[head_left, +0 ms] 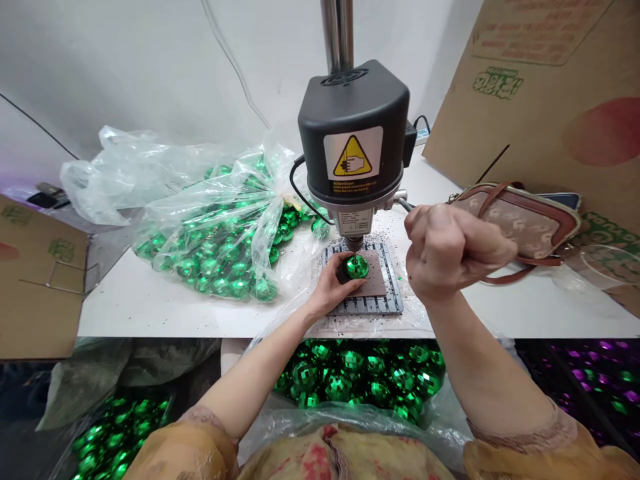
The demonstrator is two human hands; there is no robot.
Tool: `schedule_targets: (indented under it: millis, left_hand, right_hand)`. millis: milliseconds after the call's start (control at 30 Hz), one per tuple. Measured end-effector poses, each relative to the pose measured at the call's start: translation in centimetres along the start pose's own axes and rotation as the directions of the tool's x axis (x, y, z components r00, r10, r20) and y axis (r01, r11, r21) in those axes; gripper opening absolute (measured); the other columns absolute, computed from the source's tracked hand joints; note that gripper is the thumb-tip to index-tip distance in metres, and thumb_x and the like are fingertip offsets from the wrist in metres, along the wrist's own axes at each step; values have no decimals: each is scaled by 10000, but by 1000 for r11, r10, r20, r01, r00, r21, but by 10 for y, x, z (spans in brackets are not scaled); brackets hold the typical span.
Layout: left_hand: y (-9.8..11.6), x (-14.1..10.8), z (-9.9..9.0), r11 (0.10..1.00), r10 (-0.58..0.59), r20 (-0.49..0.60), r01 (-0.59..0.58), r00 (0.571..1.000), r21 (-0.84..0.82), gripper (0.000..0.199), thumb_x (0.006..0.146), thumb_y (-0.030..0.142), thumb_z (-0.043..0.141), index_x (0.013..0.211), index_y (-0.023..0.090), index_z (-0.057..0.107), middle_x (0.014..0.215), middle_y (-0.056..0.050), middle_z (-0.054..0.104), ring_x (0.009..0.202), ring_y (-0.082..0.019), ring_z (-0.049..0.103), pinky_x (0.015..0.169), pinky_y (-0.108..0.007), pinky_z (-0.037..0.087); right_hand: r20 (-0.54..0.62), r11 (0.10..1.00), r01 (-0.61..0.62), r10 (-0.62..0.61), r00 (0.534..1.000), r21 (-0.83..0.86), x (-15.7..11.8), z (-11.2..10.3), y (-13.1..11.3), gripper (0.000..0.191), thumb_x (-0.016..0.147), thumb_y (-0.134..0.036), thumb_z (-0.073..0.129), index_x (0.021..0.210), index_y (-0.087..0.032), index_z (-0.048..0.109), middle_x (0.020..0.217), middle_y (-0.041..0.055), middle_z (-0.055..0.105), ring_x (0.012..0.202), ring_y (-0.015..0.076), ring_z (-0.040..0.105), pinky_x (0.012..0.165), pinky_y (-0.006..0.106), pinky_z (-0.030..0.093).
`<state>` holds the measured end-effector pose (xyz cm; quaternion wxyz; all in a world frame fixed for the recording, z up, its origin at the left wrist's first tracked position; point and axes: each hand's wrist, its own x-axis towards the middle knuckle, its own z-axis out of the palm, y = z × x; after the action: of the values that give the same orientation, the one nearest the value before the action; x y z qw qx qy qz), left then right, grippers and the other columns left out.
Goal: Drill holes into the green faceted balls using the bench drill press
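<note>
A shiny green faceted ball [357,267] sits beneath the chuck of a black drill press [354,127]. My left hand [333,283] steadies it, thumb and forefinger curled around its left and near sides. Under the ball lies a brown board [377,283] on the slotted metal base [395,303]. My right hand [445,247] is closed in a fist to the right of the drill head, wrapped around the feed lever [406,204], whose thin rod shows just left of the knuckles. The drill tip meets the top of the ball; whether it has entered I cannot make out.
A clear plastic bag [215,240] of green balls lies on the white table [150,320] at left. More green balls [353,373] fill a bag below the table edge. At right are a patterned handbag [520,220] and a cardboard box [540,87]. Dark shavings surround the base.
</note>
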<state>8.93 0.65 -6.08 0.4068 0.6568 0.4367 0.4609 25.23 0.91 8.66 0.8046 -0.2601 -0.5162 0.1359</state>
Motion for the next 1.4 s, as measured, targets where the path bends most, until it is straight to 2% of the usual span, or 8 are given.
schedule_targets:
  millis: [67,233,433,767,1067,1200,1300,1400]
  left_hand:
    - [2,0,0,1000,-4,1,4,1000,-10,618,775,425,839,1265,188,548,1232,-114,676,1160,-267,656,1023,-440,544]
    - [5,-3,0,1000,-23,-26,22,999,-12,619,750,397,856,1249,178,563,1208,-115,683,1136,-260,661,1019,-442,542]
    - [11,-20,-6,998,52,-131,-46,990,49,539,780,389,835,1227,204,599,1221,-103,675,1169,-256,646,1051,-445,514]
    - [53,-137,-67,954,-17,1,16,1000,301,418,854,365,770,1218,268,590,1268,-106,676,1198,-270,667,1001,-417,546]
    - [55,-224,-97,521,-200,199,-68,959,851,241,830,464,766,917,267,657,940,-45,736,655,-251,692,559,-354,499]
    - [66,-171,-103,571,65,167,-174,984,802,168,974,318,587,1119,272,659,1014,-66,734,803,-230,702,705,-338,535]
    - [63,-79,-111,633,270,-3,-175,963,754,249,982,197,484,1123,265,678,981,-69,714,856,-222,682,791,-339,533]
    - [43,26,-114,680,213,-77,-91,974,728,406,864,45,479,1147,238,697,1078,-99,680,985,-272,655,905,-406,525]
  right_hand:
    - [-97,999,16,-12,995,40,18,10,-10,488,861,-241,607,465,-197,327,428,-59,276,393,66,297,453,294,222]
    - [26,961,-176,174,984,212,64,32,-18,416,816,-168,638,472,-222,411,412,-71,266,342,74,254,354,304,159]
    - [26,958,-221,220,975,183,71,33,-13,429,822,-145,603,455,-222,393,401,-64,265,333,76,248,332,298,155]
    - [44,972,-142,136,990,190,66,31,-11,452,821,-284,709,485,-223,414,420,-71,281,344,74,277,333,296,176]
    - [26,979,-87,84,996,182,62,32,-16,408,846,-187,615,486,-205,423,429,-71,302,349,51,290,362,278,173]
    - [23,979,-85,82,996,183,62,32,-15,425,850,-208,614,485,-206,397,427,-76,265,340,52,297,361,280,169]
    - [9,980,-92,92,996,174,63,32,-14,417,838,-216,623,488,-214,396,426,-79,263,334,52,298,345,283,170]
    - [7,984,-94,94,996,151,62,31,-15,406,837,-223,629,496,-217,409,424,-81,268,339,53,295,351,297,174]
